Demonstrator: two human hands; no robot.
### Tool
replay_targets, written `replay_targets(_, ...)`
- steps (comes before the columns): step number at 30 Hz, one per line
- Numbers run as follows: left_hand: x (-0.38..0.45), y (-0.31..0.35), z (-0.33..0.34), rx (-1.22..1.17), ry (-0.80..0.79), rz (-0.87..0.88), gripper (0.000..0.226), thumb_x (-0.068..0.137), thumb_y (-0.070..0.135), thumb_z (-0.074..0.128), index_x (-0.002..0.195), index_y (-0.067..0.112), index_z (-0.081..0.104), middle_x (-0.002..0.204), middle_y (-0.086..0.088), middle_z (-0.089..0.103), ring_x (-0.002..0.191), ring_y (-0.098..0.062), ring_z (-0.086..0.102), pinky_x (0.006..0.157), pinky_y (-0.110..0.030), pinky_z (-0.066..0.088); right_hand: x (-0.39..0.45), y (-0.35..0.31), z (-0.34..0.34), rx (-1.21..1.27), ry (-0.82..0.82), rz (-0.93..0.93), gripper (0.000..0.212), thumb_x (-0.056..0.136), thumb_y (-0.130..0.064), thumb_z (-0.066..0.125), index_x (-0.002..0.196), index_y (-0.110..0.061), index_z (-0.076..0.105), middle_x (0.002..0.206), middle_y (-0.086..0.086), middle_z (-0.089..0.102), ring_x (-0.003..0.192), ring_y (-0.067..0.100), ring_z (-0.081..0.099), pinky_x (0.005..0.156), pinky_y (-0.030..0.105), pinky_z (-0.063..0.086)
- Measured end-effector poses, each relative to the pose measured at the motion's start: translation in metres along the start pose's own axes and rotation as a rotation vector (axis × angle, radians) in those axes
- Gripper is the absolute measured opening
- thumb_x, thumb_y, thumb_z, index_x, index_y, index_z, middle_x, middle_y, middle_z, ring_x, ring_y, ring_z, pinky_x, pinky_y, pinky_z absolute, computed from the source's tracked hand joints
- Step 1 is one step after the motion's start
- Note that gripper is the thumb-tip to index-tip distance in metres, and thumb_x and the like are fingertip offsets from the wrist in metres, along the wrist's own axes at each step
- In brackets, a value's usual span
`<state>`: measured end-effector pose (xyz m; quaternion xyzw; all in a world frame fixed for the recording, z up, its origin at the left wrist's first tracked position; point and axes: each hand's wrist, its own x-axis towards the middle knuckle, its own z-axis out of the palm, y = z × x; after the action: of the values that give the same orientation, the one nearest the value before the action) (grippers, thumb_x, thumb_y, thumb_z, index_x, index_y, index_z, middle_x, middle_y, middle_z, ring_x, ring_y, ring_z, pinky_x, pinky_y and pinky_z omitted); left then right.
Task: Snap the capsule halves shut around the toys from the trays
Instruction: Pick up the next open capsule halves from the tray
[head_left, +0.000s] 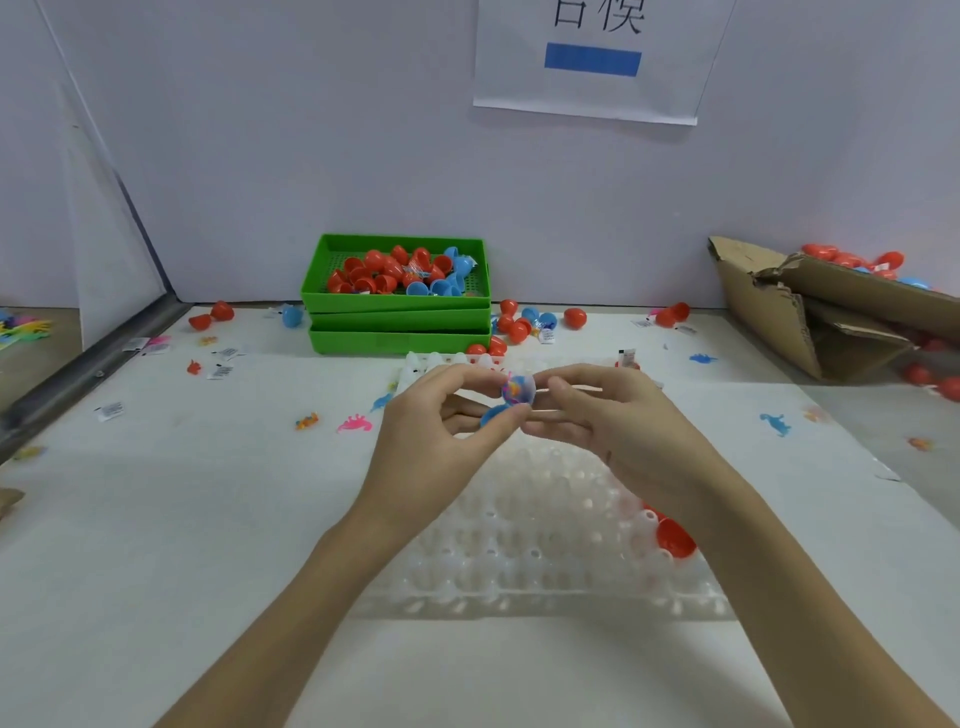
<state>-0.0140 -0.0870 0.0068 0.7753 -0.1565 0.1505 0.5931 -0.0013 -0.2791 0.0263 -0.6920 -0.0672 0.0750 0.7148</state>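
Head view looks down on two bare hands meeting above a white surface. The left hand has its grip pinched on a blue capsule half, thumb and fingertips curled round its rim. The right hand pinches a clear capsule half with a multicoloured toy showing inside it. The two halves sit just beside each other, the clear one slightly above the blue one; whether they touch cannot be told.

Beneath the hands lies a white moulded tray with rows of round pockets, and a red capsule rests at its right side, partly hidden by the right forearm.

Against the back wall stands a stack of green trays; the top one holds a heap of red and blue capsule halves. More red and blue pieces lie loose on the surface to either side of the stack. Small rubbery toys are scattered about: a pink one and an orange one left of the hands, a blue one to the right. A torn cardboard box at the far right holds more red capsules. A paper sign hangs on the wall.
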Motion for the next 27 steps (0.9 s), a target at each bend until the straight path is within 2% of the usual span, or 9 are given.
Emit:
replay_targets(4,0.000,0.001,-0.002,0.010,0.000,0.041,0.020,0.092,0.015,0.079,0.112,0.018,0.078,0.106,0.004,0.074,0.089,-0.016,0.076,0.084,-0.029,0.062,0.001,0.004,-0.001,0.189,-0.075,0.046,0.028,0.097,-0.012,0.069,0.123,-0.001,0.068,0.117,0.017,0.075,0.111,0.029,0.073,0.096,0.031,0.058)
replay_targets(8,0.002,0.001,-0.004,0.035,0.017,0.085,0.019,0.094,0.012,0.077,0.112,0.016,0.080,0.105,0.003,0.074,0.085,-0.014,0.076,0.080,-0.024,0.061,0.000,0.004,0.003,0.250,-0.135,0.001,0.032,0.099,-0.012,0.066,0.131,-0.013,0.067,0.121,0.018,0.073,0.115,0.032,0.071,0.096,0.030,0.057)
replay_targets(13,0.003,0.001,-0.007,0.018,0.030,0.053,0.022,0.089,0.021,0.081,0.110,0.017,0.079,0.104,0.005,0.076,0.095,-0.014,0.075,0.085,-0.029,0.061,-0.003,0.005,0.014,0.104,-0.032,-0.108,0.028,0.098,-0.021,0.068,0.126,-0.016,0.069,0.110,0.015,0.077,0.107,0.029,0.074,0.102,0.035,0.056)
replay_targets(16,0.004,-0.001,-0.010,-0.037,0.035,0.022,0.031,0.083,0.020,0.086,0.112,0.015,0.074,0.104,0.005,0.077,0.097,-0.012,0.075,0.088,-0.025,0.061,-0.004,0.009,0.020,0.049,0.059,-0.178,0.024,0.099,-0.021,0.068,0.122,-0.017,0.071,0.101,0.012,0.079,0.098,0.027,0.076,0.096,0.035,0.059)
replay_targets(20,0.004,-0.001,-0.010,-0.084,0.071,0.026,0.037,0.082,0.014,0.087,0.116,0.014,0.073,0.107,0.003,0.077,0.099,-0.012,0.076,0.089,-0.025,0.061,-0.005,0.012,0.027,0.027,0.063,-0.279,0.021,0.097,-0.018,0.071,0.118,-0.019,0.074,0.099,0.010,0.079,0.094,0.025,0.077,0.089,0.031,0.061)
replay_targets(24,0.004,0.002,-0.010,-0.133,0.053,0.065,0.043,0.081,0.018,0.086,0.123,0.019,0.075,0.115,0.004,0.077,0.106,-0.012,0.075,0.092,-0.023,0.059,-0.005,0.013,0.032,-0.191,0.161,-0.452,0.027,0.095,-0.016,0.073,0.120,-0.023,0.074,0.099,0.002,0.079,0.085,0.016,0.078,0.077,0.021,0.060)
replay_targets(27,0.003,0.004,-0.010,-0.152,0.077,0.090,0.039,0.083,0.019,0.084,0.122,0.021,0.076,0.112,0.007,0.078,0.105,-0.011,0.075,0.090,-0.019,0.058,-0.005,0.015,0.034,-0.340,0.235,-0.579,0.033,0.094,-0.013,0.073,0.125,-0.023,0.072,0.107,0.003,0.075,0.085,0.015,0.076,0.076,0.020,0.060)
